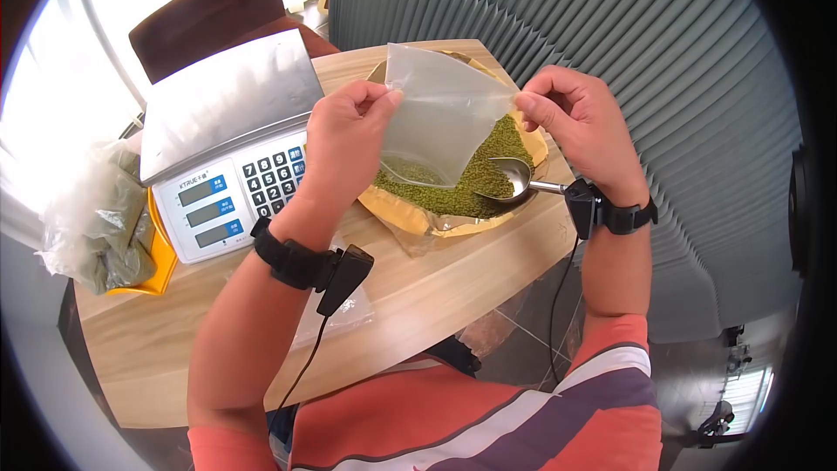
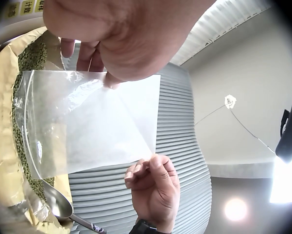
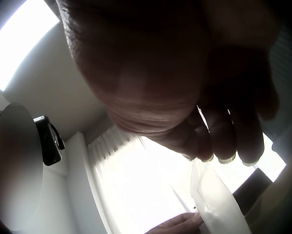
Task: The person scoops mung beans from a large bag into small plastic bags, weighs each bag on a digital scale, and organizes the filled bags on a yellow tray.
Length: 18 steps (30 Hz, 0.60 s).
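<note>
Between both hands hangs a translucent plastic zip bag [image 1: 440,122], its zip strip at the lower end in the head view. My left hand [image 1: 344,135] pinches one side of it between thumb and fingers. At the opposite side my right hand [image 1: 580,118] pinches a corner; the left wrist view also shows this right hand [image 2: 155,187] at the bag [image 2: 92,122]. Below the bag, a yellow-lined sack of small green beans [image 1: 445,201] stands with its top spread wide. A metal scoop [image 1: 516,181] lies on the beans, handle toward the right wrist.
Left of the sack stands a weighing scale [image 1: 209,209] with a keypad and a broad metal pan [image 1: 235,96]. Beside it, filled plastic bags [image 1: 105,218] sit in an orange tray [image 1: 161,253]. Clear plastic [image 1: 336,314] lies on the wooden table [image 1: 436,296]. A pleated grey partition [image 1: 610,26] rises behind.
</note>
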{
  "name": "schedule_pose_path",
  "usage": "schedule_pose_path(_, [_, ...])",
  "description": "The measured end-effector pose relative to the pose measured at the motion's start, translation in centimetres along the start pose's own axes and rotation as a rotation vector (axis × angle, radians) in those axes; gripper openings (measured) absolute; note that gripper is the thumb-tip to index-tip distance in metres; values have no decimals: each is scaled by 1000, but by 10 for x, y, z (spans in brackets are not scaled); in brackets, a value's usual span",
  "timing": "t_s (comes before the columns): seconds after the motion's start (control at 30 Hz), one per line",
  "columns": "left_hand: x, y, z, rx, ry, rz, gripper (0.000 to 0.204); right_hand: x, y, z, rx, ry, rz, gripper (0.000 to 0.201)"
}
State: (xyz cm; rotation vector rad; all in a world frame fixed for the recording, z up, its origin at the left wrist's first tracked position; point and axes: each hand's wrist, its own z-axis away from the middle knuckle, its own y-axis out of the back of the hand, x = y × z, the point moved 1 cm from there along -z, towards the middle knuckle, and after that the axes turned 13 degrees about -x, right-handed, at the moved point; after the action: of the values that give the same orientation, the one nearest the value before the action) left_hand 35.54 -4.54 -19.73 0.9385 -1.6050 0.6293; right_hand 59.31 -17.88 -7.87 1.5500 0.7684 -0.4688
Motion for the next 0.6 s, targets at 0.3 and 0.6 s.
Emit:
schedule_pose_path(0.3, [-2,-5,1,8,-23,279,23,4,-3,-3,26,-12,24,12])
schedule_pose_path(0.6, [8,7,1,-78,-69,161,20,0,-6,-3,5,-26,38,10])
